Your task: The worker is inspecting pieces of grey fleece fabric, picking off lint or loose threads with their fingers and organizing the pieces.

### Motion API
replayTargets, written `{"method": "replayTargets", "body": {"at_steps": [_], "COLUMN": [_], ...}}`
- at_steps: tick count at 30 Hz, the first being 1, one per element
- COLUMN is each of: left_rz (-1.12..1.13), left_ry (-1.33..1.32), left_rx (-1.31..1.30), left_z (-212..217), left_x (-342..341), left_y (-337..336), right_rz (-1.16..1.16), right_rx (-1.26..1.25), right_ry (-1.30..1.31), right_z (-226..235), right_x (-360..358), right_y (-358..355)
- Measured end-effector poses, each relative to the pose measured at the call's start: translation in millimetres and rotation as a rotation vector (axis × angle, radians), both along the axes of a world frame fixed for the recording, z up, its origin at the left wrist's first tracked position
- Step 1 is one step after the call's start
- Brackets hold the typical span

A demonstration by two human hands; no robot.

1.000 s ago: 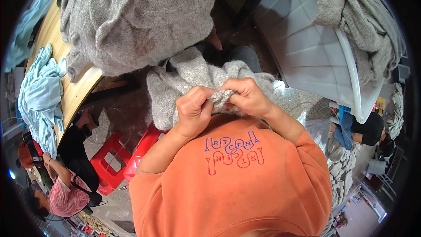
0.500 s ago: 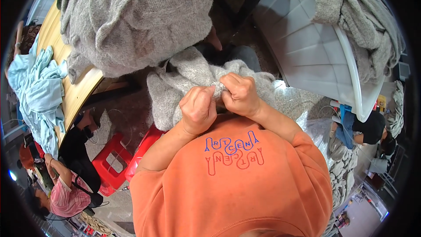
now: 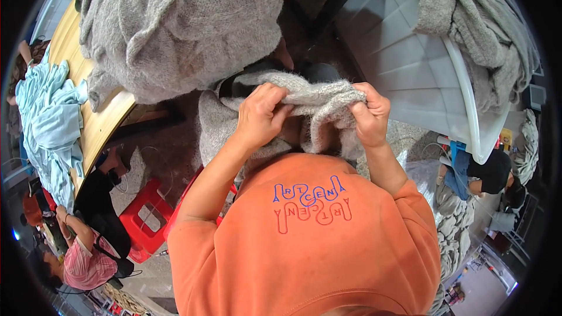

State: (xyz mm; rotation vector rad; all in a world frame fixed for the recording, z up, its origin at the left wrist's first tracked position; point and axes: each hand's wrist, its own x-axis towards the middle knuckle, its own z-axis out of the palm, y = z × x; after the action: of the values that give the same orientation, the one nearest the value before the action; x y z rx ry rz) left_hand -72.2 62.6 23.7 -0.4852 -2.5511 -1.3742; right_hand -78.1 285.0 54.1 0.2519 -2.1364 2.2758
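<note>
Currently both hands grip one grey fuzzy knit garment, held at the centre of the view just above the orange shirt. The left hand is closed on the garment's upper edge at about 10 o'clock from its middle, fingers curled over the fold. The right hand is closed on the same edge at about 2 o'clock, pinching the knit. The edge is stretched between the two hands, and the rest of the garment hangs below them.

Judged progress: one garment is in hand and partly opened out; how much handling is left cannot be determined.

Count:
- Grey knit pile at 11 o'clock on the wooden table: one heap.
- White bin at 2 o'clock: one, with grey knitwear draped over it.
- Light-blue cloth at 9 o'clock: one bundle.
- Red stool at 8 o'clock: one.
</note>
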Motion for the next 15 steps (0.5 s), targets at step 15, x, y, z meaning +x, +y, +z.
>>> {"method": "replayTargets", "body": {"at_steps": [15], "left_rz": [0.032], "left_ry": [-0.522], "left_rx": [0.485], "left_z": [31.3], "left_x": [26.2], "left_y": [4.3], "right_rz": [0.650], "right_rx": [0.035], "right_ry": [-0.319], "right_z": [-16.4], "right_x": [-15.5], "right_y": [-38.1]}}
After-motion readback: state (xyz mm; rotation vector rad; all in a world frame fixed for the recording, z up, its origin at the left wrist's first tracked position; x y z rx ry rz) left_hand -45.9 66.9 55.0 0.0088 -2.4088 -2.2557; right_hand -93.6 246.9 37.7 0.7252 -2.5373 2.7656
